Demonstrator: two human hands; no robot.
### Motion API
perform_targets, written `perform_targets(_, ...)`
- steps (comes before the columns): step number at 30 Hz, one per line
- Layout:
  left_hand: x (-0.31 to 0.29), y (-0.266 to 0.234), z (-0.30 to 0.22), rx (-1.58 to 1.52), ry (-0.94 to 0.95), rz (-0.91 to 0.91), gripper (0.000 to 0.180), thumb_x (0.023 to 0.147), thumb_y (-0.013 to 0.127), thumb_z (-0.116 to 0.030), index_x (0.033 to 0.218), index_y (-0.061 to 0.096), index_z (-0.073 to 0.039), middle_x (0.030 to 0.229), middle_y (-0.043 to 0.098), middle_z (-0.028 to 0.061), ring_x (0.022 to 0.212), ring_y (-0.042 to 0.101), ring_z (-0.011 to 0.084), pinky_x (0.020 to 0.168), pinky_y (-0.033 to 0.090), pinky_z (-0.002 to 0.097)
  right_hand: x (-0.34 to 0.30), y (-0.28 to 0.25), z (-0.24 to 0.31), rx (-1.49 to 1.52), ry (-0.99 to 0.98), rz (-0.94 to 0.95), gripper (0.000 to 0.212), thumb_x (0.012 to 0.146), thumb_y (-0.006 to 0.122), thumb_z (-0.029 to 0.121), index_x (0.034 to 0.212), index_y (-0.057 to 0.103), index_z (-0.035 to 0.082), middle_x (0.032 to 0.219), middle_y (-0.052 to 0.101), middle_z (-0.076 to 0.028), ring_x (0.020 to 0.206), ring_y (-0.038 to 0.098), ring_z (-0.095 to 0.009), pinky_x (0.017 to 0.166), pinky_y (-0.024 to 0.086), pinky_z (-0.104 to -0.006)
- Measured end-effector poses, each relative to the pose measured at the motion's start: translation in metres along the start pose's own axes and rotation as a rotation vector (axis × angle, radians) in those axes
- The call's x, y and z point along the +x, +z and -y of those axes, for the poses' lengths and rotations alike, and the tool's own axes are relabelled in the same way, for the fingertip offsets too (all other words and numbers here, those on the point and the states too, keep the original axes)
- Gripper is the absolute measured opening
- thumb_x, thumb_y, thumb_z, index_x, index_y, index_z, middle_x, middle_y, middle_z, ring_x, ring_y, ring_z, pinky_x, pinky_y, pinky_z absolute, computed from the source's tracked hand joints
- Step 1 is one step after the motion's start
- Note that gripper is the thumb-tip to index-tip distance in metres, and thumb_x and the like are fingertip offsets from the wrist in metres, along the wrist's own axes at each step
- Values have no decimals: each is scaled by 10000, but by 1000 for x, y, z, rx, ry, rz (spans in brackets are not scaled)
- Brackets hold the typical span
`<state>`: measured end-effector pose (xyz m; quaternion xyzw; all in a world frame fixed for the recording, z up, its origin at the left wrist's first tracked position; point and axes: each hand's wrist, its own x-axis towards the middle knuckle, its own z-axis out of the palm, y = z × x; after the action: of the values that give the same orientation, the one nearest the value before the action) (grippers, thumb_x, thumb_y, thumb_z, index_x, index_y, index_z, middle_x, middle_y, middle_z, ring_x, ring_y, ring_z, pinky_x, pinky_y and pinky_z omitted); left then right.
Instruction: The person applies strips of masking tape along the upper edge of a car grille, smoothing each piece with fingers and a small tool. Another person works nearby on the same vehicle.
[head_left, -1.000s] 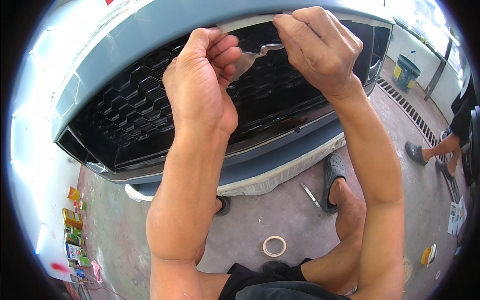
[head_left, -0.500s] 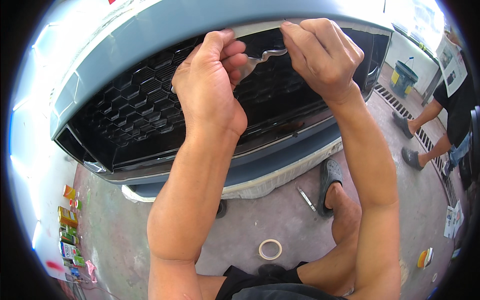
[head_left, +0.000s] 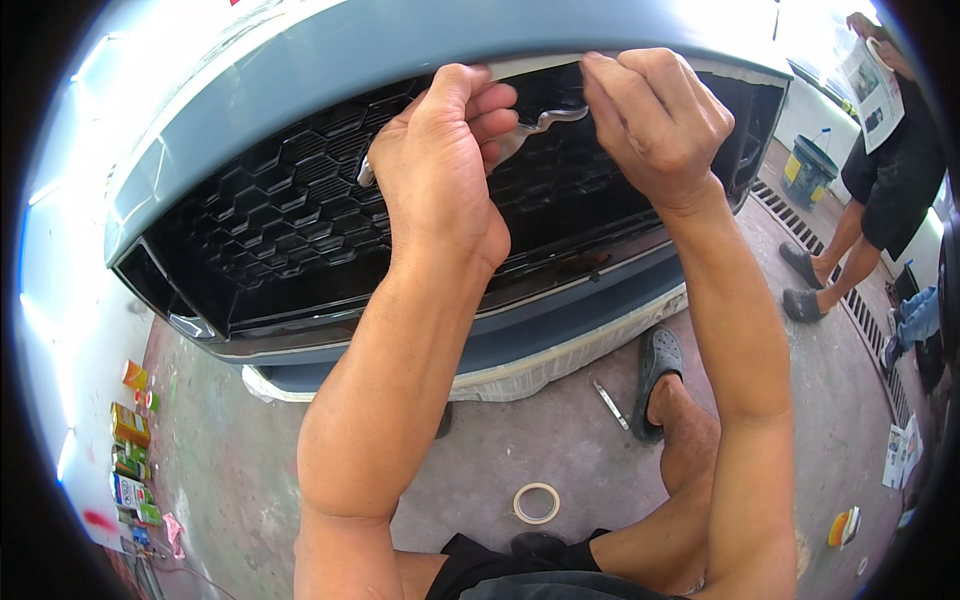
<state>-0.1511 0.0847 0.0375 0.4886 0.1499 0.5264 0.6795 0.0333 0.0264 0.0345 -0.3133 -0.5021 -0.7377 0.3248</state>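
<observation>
A pale strip of masking tape (head_left: 537, 65) runs along the upper lip of a black honeycomb car grille (head_left: 290, 215), just under the grey-blue front panel (head_left: 400, 40). My left hand (head_left: 445, 150) is closed at this edge, its thumb against the strip and its other fingers loosely curled. To its right, my right hand (head_left: 655, 130) pinches the same strip between thumb and fingertips. A wavy silver emblem (head_left: 553, 118) sits on the grille between and below my hands, partly covered by the left one. More of the strip shows beyond my right hand, toward the corner.
A tape roll (head_left: 537, 503) and a thin white pen-like tool (head_left: 610, 405) lie on the floor. Several cans (head_left: 130, 425) line the left wall. At right, a person (head_left: 890, 180) holds a newspaper near a bucket (head_left: 808, 170) and a floor grate (head_left: 850, 300). Masking covers the bumper's underside (head_left: 550, 372).
The view has shifted slightly, so the car and my hands appear a little lower and farther right. My hands keep their places on the strip. The person at right has moved with the newspaper.
</observation>
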Motion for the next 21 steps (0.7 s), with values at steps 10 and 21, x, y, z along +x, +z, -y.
perform_targets(10, 0, 0, -2, 0, -14, 12, 232, 942, 633, -203, 983, 719, 8, 907, 728, 91, 785, 629, 116, 750, 482, 280, 1, -1, -2, 5, -13, 8, 123, 747, 802, 59, 816, 730, 132, 722, 574, 51, 585, 597, -81, 493, 470, -223)
perform_targets(21, 2, -2, 1, -51, -8, 38, 209, 941, 634, -198, 961, 723, -9, 900, 738, 86, 776, 639, 112, 756, 482, 279, 0, 1, -2, 18, -3, -5, 150, 723, 803, 52, 813, 723, 142, 721, 571, 58, 582, 586, -71, 489, 440, -221)
